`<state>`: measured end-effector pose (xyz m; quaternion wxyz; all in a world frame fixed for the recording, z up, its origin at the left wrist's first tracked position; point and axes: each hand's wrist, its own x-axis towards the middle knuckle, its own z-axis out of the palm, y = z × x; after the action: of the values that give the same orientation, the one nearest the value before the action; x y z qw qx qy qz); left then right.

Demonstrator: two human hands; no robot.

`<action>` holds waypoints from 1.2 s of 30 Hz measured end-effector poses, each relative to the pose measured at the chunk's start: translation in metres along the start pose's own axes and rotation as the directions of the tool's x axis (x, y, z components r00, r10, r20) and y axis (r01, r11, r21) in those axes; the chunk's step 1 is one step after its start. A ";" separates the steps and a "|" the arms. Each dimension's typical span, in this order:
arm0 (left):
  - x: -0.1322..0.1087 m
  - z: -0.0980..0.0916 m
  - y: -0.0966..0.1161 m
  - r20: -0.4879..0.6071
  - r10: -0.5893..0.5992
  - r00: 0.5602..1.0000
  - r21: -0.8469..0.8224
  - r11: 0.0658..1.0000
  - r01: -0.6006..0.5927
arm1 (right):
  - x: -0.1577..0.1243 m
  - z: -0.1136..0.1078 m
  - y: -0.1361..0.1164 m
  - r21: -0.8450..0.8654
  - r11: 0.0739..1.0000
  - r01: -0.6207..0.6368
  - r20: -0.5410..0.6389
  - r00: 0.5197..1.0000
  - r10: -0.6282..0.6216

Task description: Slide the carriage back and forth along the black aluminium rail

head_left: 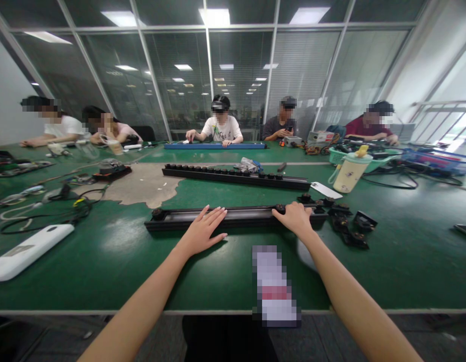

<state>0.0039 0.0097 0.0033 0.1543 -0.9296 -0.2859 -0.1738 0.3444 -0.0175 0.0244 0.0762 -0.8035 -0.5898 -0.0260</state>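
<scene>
A long black rail (pixel 248 215) lies across the green table in front of me. My left hand (pixel 203 230) rests flat on its middle with the fingers spread. My right hand (pixel 295 217) is closed around a small black roller part (pixel 280 207) sitting on the rail near its right end. Another black roller (pixel 157 213) sits at the rail's left end. Several loose black parts (pixel 346 221) lie on the table just right of the rail.
A second black rail (pixel 236 177) carrying a row of rollers lies farther back. A cream drink jug (pixel 352 171), a white case (pixel 25 250), cables (pixel 48 211) and baskets (pixel 437 161) stand around. Several people sit along the far edge.
</scene>
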 end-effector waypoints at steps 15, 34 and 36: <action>0.000 -0.001 0.001 -0.003 -0.001 1.000 -0.008 1.000 0.001 | 0.001 -0.005 0.005 -0.015 1.000 -0.015 -0.009 1.000 0.014; 0.000 0.000 0.000 0.009 -0.005 1.000 -0.005 1.000 0.005 | 0.006 -0.005 0.012 0.002 0.999 -0.043 0.001 0.999 0.043; 0.000 -0.001 0.000 0.009 -0.006 1.000 -0.006 1.000 0.006 | 0.006 -0.005 0.013 -0.003 0.999 -0.049 -0.001 0.999 0.049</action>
<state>0.0038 0.0093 0.0037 0.1496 -0.9300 -0.2890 -0.1709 0.3588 -0.0161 0.0286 0.0758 -0.8179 -0.5698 -0.0254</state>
